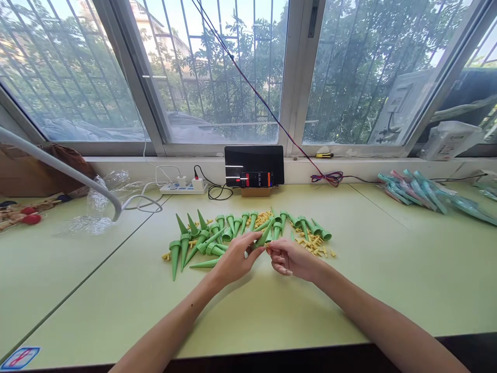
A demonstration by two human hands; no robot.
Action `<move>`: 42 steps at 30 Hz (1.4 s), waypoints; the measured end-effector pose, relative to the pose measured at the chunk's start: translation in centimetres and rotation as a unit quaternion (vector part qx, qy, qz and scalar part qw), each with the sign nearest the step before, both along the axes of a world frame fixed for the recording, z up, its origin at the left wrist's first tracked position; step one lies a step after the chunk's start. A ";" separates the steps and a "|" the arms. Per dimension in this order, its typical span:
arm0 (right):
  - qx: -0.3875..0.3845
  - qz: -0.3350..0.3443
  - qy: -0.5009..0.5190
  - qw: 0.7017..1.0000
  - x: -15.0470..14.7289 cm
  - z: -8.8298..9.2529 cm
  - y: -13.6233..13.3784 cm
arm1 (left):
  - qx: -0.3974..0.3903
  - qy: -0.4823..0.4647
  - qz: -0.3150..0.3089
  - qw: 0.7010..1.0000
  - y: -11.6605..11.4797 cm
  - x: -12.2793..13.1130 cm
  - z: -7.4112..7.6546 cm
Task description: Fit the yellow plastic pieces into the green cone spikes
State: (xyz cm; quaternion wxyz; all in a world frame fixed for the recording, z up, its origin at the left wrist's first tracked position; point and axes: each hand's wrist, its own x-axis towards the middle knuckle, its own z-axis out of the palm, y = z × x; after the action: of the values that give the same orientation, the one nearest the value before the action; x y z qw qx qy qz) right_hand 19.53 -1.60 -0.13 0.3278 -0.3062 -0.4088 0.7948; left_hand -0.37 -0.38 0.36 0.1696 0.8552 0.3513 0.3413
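My left hand (237, 257) is closed around a green plastic spike (264, 234), its tip pointing up and away. Close beside it, my right hand (290, 257) pinches a small yellow plastic piece (268, 247) at the spike's near end; the fingers hide most of that piece. Several more green spikes (175, 256) lie or stand about on the table to the left and behind my hands. Small yellow pieces (316, 246) are scattered among the spikes at the right, with another heap of yellow pieces (264, 220) at the back.
Behind the spikes, a phone (257, 180) leans against a black tablet (254, 155). A white power strip (183, 187) with cables is at the back left, near a grey curved tube (62, 160). Bagged teal and pink items (413, 190) lie at the back right of the table (388, 269).
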 end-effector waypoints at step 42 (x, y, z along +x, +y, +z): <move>0.462 -0.157 -0.373 0.789 -0.9 -0.6 -0.8 | -0.021 0.028 0.005 0.999 0.1 -0.2 -0.2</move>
State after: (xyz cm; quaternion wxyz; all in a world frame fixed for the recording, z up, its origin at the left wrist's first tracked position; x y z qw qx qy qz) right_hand 18.58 -2.43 -0.73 0.3728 -0.4508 -0.7640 0.2722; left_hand -0.58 -0.29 0.17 0.1758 0.8591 0.3670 0.3104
